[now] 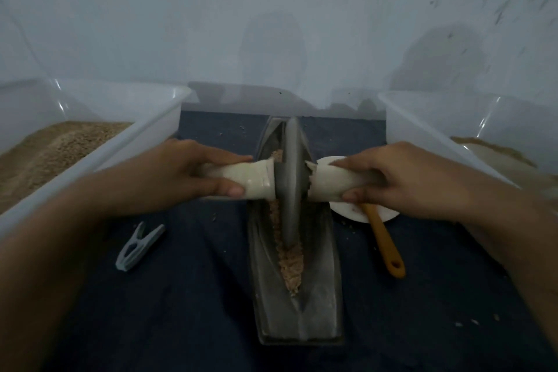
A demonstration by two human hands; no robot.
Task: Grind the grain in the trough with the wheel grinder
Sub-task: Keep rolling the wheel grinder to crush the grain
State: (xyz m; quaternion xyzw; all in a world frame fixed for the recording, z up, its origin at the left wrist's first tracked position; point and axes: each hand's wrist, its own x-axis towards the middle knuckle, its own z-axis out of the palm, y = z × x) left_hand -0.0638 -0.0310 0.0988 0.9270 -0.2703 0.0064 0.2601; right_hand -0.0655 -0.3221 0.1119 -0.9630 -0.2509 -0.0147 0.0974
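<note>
Mid-grind, both hands (193,172) (389,175) grip the wheel's (290,187) handles over grain (291,263) in the trough (320,305); next, roll it nearer.

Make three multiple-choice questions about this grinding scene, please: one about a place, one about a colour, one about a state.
1. Where does the clothes peg lie?
A. left of the trough
B. inside the trough
C. in the right tub

2. What colour is the spoon handle?
A. blue
B. orange-yellow
C. green

3. How is the wheel grinder held?
A. by one hand only
B. by no hand
C. by both hands, one on each handle

Answers: 1 A, the peg is on the dark cloth left of the trough. 2 B, the handle looks orange-yellow. 3 C, the left hand and the right hand each wrap one pale handle.
</note>
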